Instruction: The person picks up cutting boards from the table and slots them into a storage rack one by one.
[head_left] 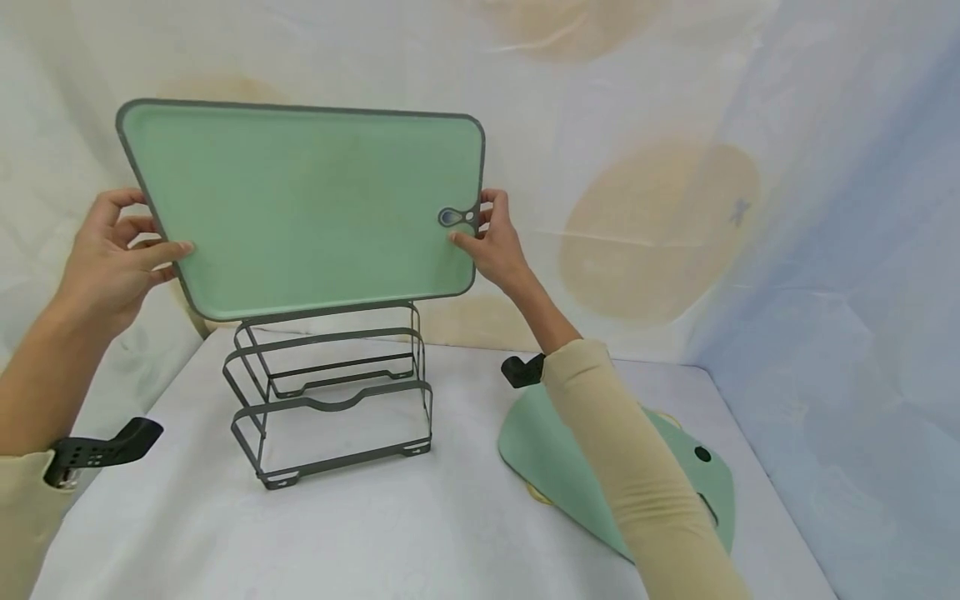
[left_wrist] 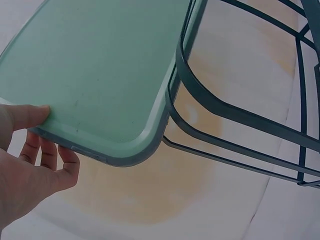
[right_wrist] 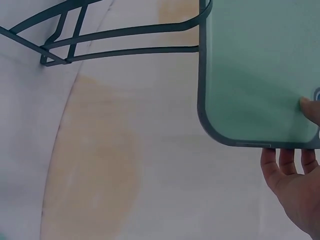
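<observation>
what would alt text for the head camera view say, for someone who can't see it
A person holds a green cutting board upright by its short edges, left hand and right hand, just above a grey wire rack on a white-covered table. More green boards lie flat to the right, partly hidden by the right sleeve.

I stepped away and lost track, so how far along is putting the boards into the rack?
Nothing looks racked yet: the grey wire rack shows no board in its slots. In hand: the left hand and right hand grip the short edges of the green cutting board, held above the rack's rear slots. Left: lowering it into a slot, then probably the other green board lying flat on the table.
</observation>
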